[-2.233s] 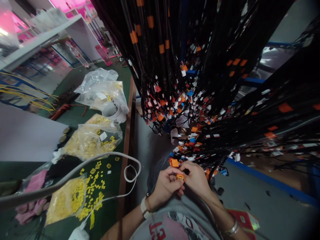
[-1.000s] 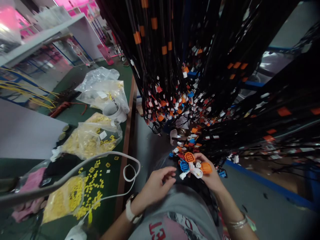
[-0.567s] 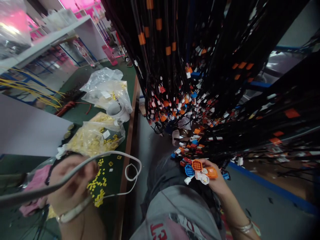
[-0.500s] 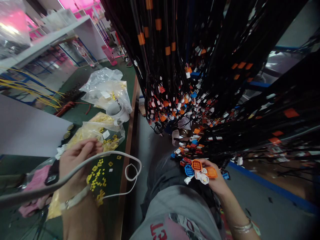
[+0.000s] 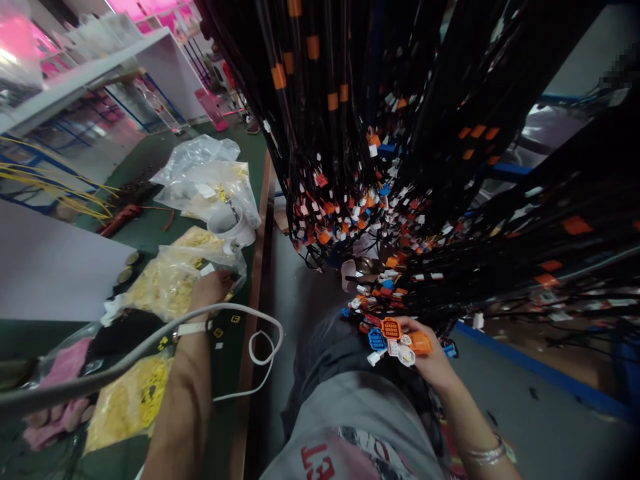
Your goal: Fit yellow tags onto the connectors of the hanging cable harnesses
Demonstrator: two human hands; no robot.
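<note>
My right hand point(image 5: 424, 353) is closed around the wire end of a bunch of connectors, on the right beside my lap. An orange connector point(image 5: 391, 329), a blue connector point(image 5: 377, 339) and white connectors point(image 5: 406, 357) face up from it. At the bench, my left hand point(image 5: 213, 288) reaches over the mouth of a clear plastic bag point(image 5: 173, 283) of small yellow plastic parts. Its fingers point away into shadow, so I cannot see whether they hold anything. Small loose yellow parts point(image 5: 219, 332) lie on the green bench top beside my wrist.
Dense black wire harnesses point(image 5: 340, 133) hang ahead and to the right. A white cup point(image 5: 233, 227) stands near the bench's brown edge point(image 5: 257, 280). A grey cable point(image 5: 240, 307) loops across my left forearm. Another bag of yellow parts point(image 5: 125, 400) lies at lower left.
My left hand has moved right and forward, from above the bag's near side to the yellow parts at its mouth. My right hand stays in place with the connectors.
</note>
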